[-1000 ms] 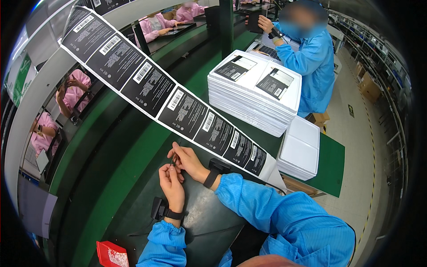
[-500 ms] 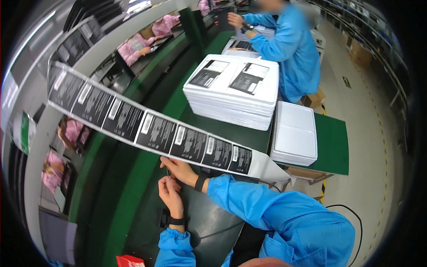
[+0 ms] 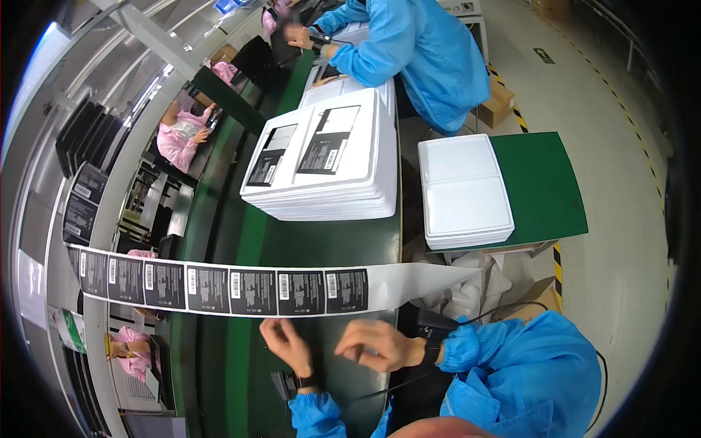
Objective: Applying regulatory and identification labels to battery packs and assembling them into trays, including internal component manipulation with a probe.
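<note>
A long strip of black labels on white backing (image 3: 207, 290) stretches across the bench in front of me, its bare white end trailing right. Just below its lower edge is my left hand (image 3: 287, 347), fingers bent and drawn together; whatever they may pinch cannot be made out. To its right, my right hand (image 3: 376, 344) is held with fingers curled in, over the bench's right edge. A small dark patch shows under those fingers, too unclear to name. Black bands circle both wrists. Farther off, a stack of white trays (image 3: 328, 197) carries black-and-white flat pieces on top.
More white trays (image 3: 467, 190) sit on a green side table (image 3: 540, 182) at the right. A co-worker in a blue coat (image 3: 423, 58) works beyond the stack. White crumpled material (image 3: 467, 292) lies below the bench edge. A metal frame post (image 3: 113, 212) rises at left.
My hands have come apart; the right hand has moved right, away from the left. My view has turned, and the label strip now runs almost level. A thin dark tool between my hands no longer shows.
</note>
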A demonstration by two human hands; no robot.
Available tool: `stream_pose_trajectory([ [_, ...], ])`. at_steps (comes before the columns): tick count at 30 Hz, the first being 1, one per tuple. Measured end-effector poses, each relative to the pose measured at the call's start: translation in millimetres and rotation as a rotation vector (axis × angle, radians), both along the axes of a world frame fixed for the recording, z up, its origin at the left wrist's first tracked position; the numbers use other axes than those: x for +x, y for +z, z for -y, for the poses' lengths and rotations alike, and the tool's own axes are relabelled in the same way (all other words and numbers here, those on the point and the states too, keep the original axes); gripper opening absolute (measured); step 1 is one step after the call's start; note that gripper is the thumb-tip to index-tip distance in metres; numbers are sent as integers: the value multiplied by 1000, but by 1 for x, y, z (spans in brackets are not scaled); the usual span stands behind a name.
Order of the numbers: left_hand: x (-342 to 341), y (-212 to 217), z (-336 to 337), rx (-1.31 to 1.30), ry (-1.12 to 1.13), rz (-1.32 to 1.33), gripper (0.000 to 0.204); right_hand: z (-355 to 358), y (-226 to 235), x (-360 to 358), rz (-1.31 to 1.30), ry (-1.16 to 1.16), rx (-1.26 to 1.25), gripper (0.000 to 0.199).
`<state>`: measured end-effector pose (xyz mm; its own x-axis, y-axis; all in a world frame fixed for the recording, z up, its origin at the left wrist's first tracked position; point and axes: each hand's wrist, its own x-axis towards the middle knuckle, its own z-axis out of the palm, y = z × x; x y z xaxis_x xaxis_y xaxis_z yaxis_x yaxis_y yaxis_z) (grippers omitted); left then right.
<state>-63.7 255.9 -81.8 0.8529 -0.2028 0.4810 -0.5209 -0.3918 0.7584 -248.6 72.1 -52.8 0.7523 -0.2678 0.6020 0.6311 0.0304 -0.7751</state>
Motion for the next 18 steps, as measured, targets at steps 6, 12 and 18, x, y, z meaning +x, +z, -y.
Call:
stream_pose_trajectory([
  [6, 2, 54, 131, 207, -298, 352, 39, 84, 34, 9, 104, -641, -145, 17],
  [12, 30, 91, 254, 129, -631, 403, 60, 206, 54, 92, 83, -1078, -587, 20],
  [18, 43, 63, 273, 113, -518, 657, 68, 223, 27, 122, 219, -1010, -456, 2],
])
